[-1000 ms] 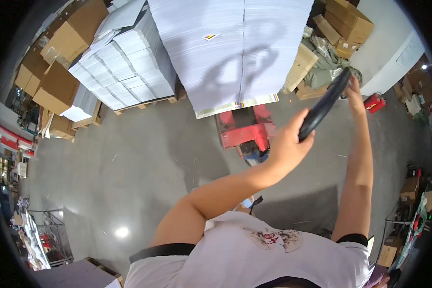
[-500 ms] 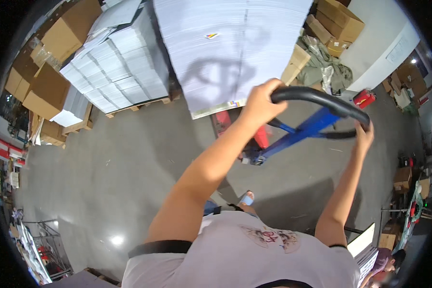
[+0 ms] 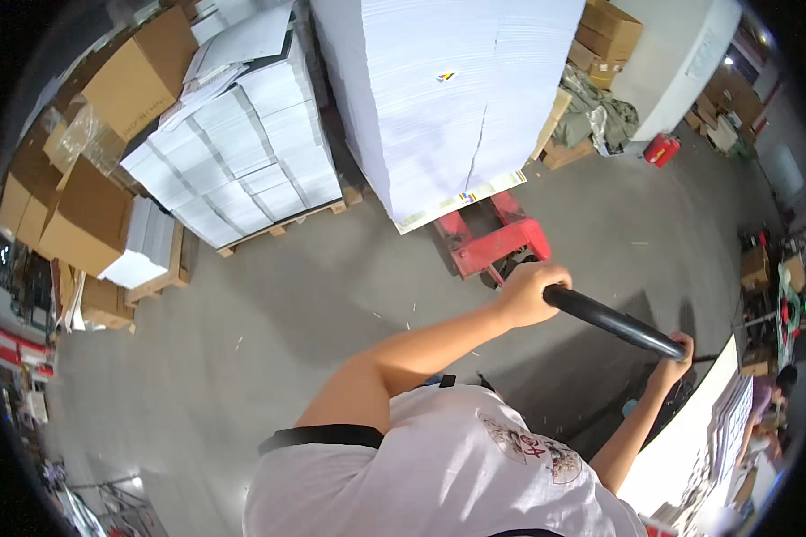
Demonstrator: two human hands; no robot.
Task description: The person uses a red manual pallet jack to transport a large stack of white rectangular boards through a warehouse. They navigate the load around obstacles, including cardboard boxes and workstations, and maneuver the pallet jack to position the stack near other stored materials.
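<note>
My left hand [image 3: 530, 294] grips the left end of a black handle bar [image 3: 613, 322]. Around the bar's right end my right hand [image 3: 675, 360] is closed too. The bar slants down to the right in front of my body and belongs to a pallet jack [image 3: 494, 249], whose red body shows just beyond my left hand. Above the jack's red forks stands a tall stack of white sheets [image 3: 457, 116] with a small coloured mark on its front. The forks' far ends are hidden beneath it. The blue shaft is out of sight behind the bar.
Strapped white stacks [image 3: 242, 152] on a wooden pallet [image 3: 287, 224] stand left of the tall stack, with brown cardboard boxes [image 3: 90, 215] farther left. A red canister [image 3: 662, 150] lies by the white pillar at right. Large pale sheets [image 3: 690, 438] lie close by my right arm.
The handle bar has swung down and nearer to my body, with both hands still on it. More of the red jack body shows. The tall stack now appears farther right and turned.
</note>
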